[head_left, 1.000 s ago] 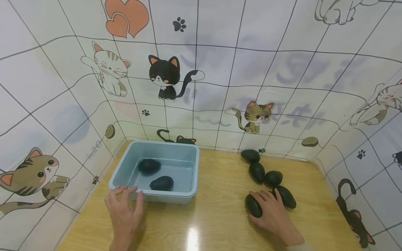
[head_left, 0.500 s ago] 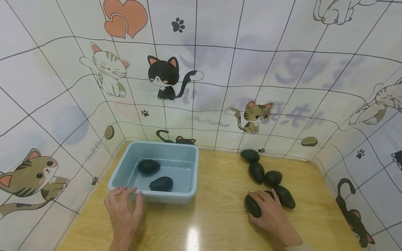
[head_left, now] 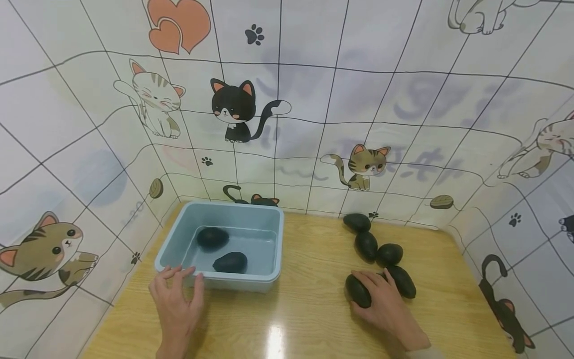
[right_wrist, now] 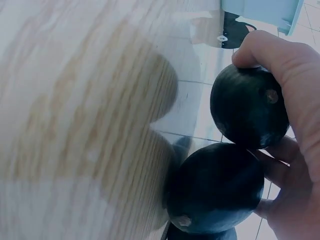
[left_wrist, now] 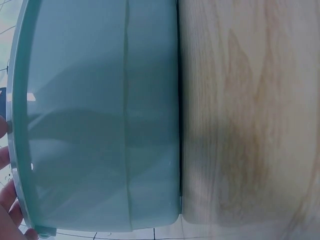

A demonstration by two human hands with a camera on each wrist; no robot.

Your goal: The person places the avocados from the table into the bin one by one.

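My right hand (head_left: 384, 304) grips a dark green avocado (head_left: 358, 291) on the table at right. In the right wrist view, the thumb lies over this avocado (right_wrist: 247, 105). A second avocado (right_wrist: 215, 187) sits against it by the other fingers, mostly hidden by the hand from the head camera. Another avocado (head_left: 401, 281) lies right beside the fingers. At left, my left hand (head_left: 177, 304) rests its relaxed fingers at the near rim of a light blue plastic bin (head_left: 237, 277). Two avocados lie inside, one at the back (head_left: 213, 238) and one nearer (head_left: 230, 262).
Further back on the right, avocados (head_left: 357, 223) form a line, with one (head_left: 366, 247) and another (head_left: 389, 256) close together. Walls with printed cats (head_left: 234, 107) enclose the wooden table (head_left: 309, 299) at the back and sides.
My right hand has shifted slightly left with the avocado in its grip. The avocado just right of the hand has also moved a little left. My left hand stays at the bin.
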